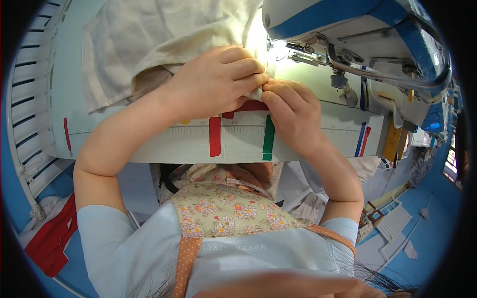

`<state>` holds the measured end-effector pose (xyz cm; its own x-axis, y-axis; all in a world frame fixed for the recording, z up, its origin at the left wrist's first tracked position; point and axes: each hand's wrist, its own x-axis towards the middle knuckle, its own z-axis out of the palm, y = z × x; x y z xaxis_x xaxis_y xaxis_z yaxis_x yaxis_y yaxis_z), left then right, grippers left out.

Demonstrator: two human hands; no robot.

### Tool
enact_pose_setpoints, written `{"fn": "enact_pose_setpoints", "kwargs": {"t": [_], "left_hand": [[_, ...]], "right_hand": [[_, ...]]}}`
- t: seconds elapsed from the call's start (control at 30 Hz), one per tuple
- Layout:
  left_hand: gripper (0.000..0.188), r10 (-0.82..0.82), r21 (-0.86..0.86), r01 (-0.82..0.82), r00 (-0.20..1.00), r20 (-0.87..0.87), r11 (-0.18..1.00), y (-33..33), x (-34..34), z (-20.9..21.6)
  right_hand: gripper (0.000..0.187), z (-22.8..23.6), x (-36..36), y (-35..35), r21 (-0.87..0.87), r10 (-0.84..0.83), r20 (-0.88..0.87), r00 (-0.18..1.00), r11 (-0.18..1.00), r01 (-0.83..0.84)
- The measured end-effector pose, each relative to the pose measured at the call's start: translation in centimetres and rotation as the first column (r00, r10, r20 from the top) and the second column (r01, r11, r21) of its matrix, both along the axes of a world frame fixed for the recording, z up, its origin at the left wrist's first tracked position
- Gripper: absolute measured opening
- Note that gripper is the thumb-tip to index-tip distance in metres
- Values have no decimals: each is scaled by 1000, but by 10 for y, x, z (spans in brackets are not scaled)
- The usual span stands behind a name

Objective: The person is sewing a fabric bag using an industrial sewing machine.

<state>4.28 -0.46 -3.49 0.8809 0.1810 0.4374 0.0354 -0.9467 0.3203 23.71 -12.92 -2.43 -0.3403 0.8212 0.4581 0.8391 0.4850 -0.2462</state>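
Note:
Cream fabric (198, 25) lies spread over the sewing table, its right edge running up under the lit needle area of a blue and white sewing machine (343, 20). My left hand (226, 77) is closed on the near right corner of the fabric, fingers curled over it. Pressed against it, my right hand (293, 109) pinches the same fabric edge between thumb and fingers. The fingertips of both hands meet just in front of the presser foot (305, 57). The exact fold between them is hidden by the fingers.
The table's front edge (174, 144) carries a printed ruler scale with red, green and blue tape strips. A white slatted rack (25, 109) stands at the left. Red cloth (52, 243) lies low on the left. A curved metal rod (387, 82) juts out beneath the machine head.

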Motion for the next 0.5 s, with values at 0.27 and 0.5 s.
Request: {"fn": "enact_pose_setpoints", "kwargs": {"t": [0.27, 0.5], "left_hand": [[58, -24, -12, 24, 999, -33, 1000, 10, 0, 1], [63, -52, -58, 47, 994, -95, 997, 22, 2, 2]], "right_hand": [[20, -4, 4, 8, -12, -18, -5, 1000, 1000, 18], [20, -3, 6, 12, -66, -83, 23, 996, 994, 84]]}}
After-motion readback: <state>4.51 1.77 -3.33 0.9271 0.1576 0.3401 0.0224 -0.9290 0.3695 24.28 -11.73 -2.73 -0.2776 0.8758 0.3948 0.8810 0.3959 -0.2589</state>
